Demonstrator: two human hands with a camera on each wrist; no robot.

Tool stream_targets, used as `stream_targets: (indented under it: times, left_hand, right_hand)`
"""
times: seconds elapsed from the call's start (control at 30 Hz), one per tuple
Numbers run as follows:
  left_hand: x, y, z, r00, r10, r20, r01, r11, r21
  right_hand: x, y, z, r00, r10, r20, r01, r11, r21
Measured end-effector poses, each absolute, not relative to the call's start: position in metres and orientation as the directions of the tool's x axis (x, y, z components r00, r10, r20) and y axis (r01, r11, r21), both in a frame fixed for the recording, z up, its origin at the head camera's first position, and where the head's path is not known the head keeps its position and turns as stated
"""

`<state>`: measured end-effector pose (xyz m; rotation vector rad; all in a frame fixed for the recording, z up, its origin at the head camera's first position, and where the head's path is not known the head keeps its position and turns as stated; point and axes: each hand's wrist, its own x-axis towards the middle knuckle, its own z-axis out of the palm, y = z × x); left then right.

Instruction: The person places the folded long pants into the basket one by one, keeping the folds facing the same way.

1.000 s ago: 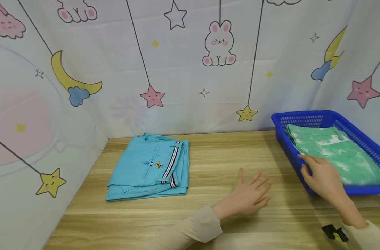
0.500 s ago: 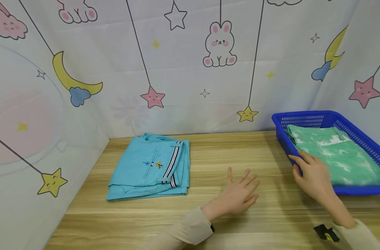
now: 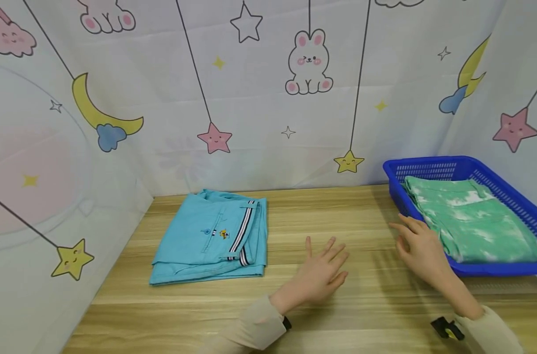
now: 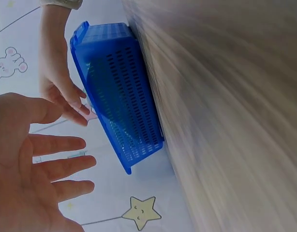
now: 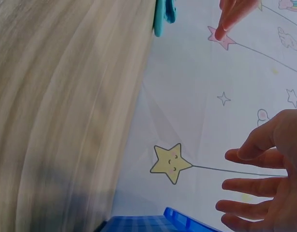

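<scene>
Apparently, the work is standing between two steps of putting folded clothes into a basket: a green-and-white garment (image 3: 489, 216) is lying flat inside the blue basket (image 3: 502, 269) at the right of the frame, while a folded blue garment (image 3: 193, 241) is resting outside it, on the wooden table (image 3: 312, 216) left of centre. Neither hand is holding anything. The left hand (image 3: 314, 275) is hovering low in the picture, right of centre, its fingers spreading wide over the bare boards between the blue garment and the basket. The right hand (image 3: 420, 248) is hanging just beside the basket's near left corner, its thumb and fingers relaxed and slightly bending; in the left wrist view it is showing above the rim, though whether it is brushing the basket is not clear. The blue garment's striped waistband (image 3: 246, 228) is facing right, towards both hands, with its folds sitting fairly neatly. If that garment is meant to be joining the green one, the next move is probably calling for both hands at the left of the frame, fingers sliding under opposite edges, supporting the layers evenly so that the loose lower flap is not slipping open.
</scene>
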<state>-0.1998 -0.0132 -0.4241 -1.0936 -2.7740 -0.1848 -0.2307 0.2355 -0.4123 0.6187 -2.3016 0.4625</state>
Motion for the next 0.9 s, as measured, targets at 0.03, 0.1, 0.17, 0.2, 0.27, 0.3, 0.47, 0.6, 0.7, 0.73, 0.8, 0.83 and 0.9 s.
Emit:
stream_targets:
  times: [0.03, 0.1, 0.17, 0.2, 0.27, 0.3, 0.47, 0.6, 0.7, 0.73, 0.8, 0.83, 0.9]
  left_hand:
    - [-0.200, -0.015, -0.424, -0.726, 0.661, 0.190, 0.681, 0.729, 0.063]
    - [-0.202, -0.019, -0.424, -0.733, 0.652, 0.193, 0.674, 0.735, 0.078]
    - [-0.203, -0.023, -0.423, -0.741, 0.644, 0.190, 0.666, 0.742, 0.081]
    - [-0.203, -0.024, -0.423, -0.745, 0.640, 0.186, 0.662, 0.744, 0.089]
    - [-0.203, -0.028, -0.422, -0.750, 0.635, 0.187, 0.657, 0.747, 0.098]
    - [-0.203, -0.029, -0.421, -0.750, 0.634, 0.189, 0.657, 0.748, 0.101]
    - [-0.204, -0.037, -0.417, -0.746, 0.634, 0.204, 0.661, 0.742, 0.109]
    - [-0.205, -0.042, -0.416, -0.744, 0.637, 0.200, 0.662, 0.745, 0.088]
    - [-0.205, -0.047, -0.416, -0.750, 0.634, 0.187, 0.655, 0.751, 0.084]
    - [-0.205, -0.049, -0.417, -0.753, 0.631, 0.185, 0.652, 0.753, 0.087]
    - [-0.204, -0.052, -0.417, -0.761, 0.624, 0.180, 0.645, 0.759, 0.094]
    - [-0.204, -0.054, -0.418, -0.764, 0.619, 0.182, 0.640, 0.762, 0.099]
    - [-0.204, -0.058, -0.420, -0.769, 0.611, 0.187, 0.634, 0.766, 0.104]
  right_hand:
    - [-0.231, 0.234, -0.413, -0.643, -0.300, 0.705, -0.549, 0.822, -0.151]
    - [-0.232, 0.232, -0.414, -0.646, -0.302, 0.701, -0.550, 0.821, -0.152]
    - [-0.232, 0.229, -0.415, -0.649, -0.303, 0.698, -0.549, 0.822, -0.154]
    - [-0.233, 0.228, -0.416, -0.647, -0.305, 0.698, -0.550, 0.822, -0.150]
    - [-0.235, 0.225, -0.417, -0.643, -0.313, 0.699, -0.552, 0.822, -0.139]
    - [-0.236, 0.224, -0.418, -0.638, -0.318, 0.701, -0.555, 0.821, -0.133]
    - [-0.240, 0.217, -0.426, -0.617, -0.343, 0.708, -0.574, 0.812, -0.107]
    - [-0.241, 0.211, -0.434, -0.617, -0.350, 0.705, -0.587, 0.801, -0.116]
    - [-0.238, 0.206, -0.436, -0.643, -0.347, 0.683, -0.580, 0.803, -0.138]
    - [-0.237, 0.204, -0.436, -0.653, -0.347, 0.673, -0.577, 0.803, -0.145]
    - [-0.236, 0.201, -0.436, -0.664, -0.353, 0.660, -0.578, 0.802, -0.152]
    - [-0.236, 0.199, -0.436, -0.668, -0.356, 0.653, -0.580, 0.800, -0.156]
    - [-0.236, 0.195, -0.437, -0.676, -0.365, 0.641, -0.585, 0.794, -0.164]
